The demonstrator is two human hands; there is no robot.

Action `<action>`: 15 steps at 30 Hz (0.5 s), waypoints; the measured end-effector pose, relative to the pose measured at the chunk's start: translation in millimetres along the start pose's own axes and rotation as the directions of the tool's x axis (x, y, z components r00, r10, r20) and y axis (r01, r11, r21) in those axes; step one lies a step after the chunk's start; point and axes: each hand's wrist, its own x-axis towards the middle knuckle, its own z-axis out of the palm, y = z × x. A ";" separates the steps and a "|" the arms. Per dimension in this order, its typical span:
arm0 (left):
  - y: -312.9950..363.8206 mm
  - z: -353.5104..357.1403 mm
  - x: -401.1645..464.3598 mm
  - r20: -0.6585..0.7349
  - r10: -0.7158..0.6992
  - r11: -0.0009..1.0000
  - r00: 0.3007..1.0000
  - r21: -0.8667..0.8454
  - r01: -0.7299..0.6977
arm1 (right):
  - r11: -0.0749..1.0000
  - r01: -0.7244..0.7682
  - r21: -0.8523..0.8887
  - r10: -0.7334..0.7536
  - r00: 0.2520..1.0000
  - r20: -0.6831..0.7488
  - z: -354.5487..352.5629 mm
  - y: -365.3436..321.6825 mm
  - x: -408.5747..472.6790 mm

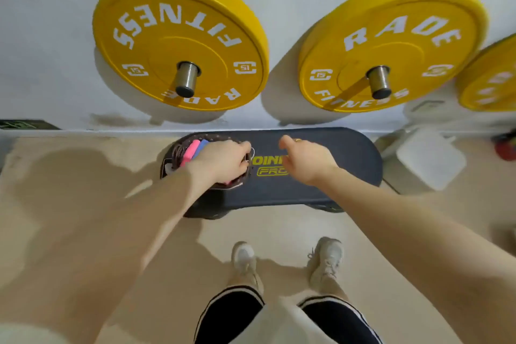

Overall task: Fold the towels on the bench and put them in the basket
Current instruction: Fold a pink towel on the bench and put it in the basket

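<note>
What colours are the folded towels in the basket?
Pink towel and blue towel, side by side in the basket; head view.

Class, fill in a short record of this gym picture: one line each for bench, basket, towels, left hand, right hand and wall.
bench: dark padded bench with yellow lettering, no loose towel on it
basket: dark woven basket on the bench's left end
towels: pink towel and blue towel rolled inside the basket
left hand: left hand over the basket, fingers curled down into it
right hand: right hand above the bench, holding nothing
wall: yellow weight plates on pegs

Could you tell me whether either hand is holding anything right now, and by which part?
The left hand curls over the basket at its right side; what its grip closes on cannot be told. The right hand holds nothing above the bench.
</note>
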 end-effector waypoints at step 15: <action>358.4 50.1 -63.7 0.313 0.643 0.731 0.699 0.022 -0.682 | 0.513 -0.746 0.423 0.810 0.585 0.049 89.2 137.5 -414.8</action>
